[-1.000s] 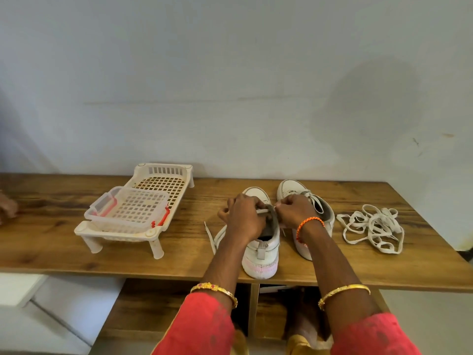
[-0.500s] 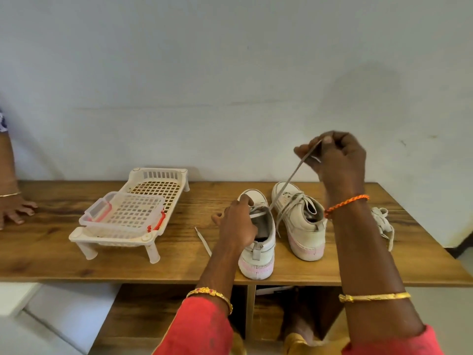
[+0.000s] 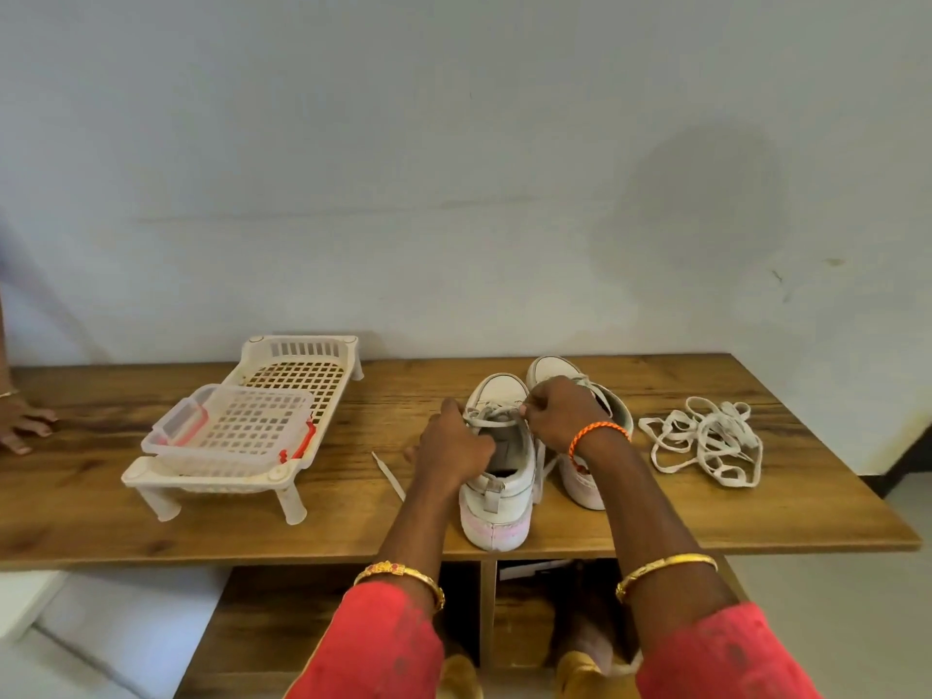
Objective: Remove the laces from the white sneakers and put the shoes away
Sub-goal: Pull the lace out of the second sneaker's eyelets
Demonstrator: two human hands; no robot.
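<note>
Two white sneakers stand side by side on the wooden tabletop point(image 3: 756, 517), heels toward me. My left hand point(image 3: 454, 446) grips the left sneaker point(image 3: 499, 496) at its collar. My right hand point(image 3: 560, 413) pinches the white lace point(image 3: 491, 418) that crosses the left sneaker's upper eyelets. One loose end of this lace point(image 3: 388, 476) lies on the table left of the shoe. The right sneaker point(image 3: 587, 476) is mostly hidden behind my right wrist. A pile of loose white lace point(image 3: 706, 446) lies to the right of the shoes.
A white plastic rack point(image 3: 282, 391) on short legs stands at the left, with a clear lidded container point(image 3: 227, 431) resting on it. Another person's hand point(image 3: 22, 423) rests on the table's far left edge. Open shelf compartments point(image 3: 524, 612) sit under the tabletop.
My right hand, raised high with a lace length half a second ago, has come back down to the left sneaker's eyelets. The lace pile at the right is in full view again.
</note>
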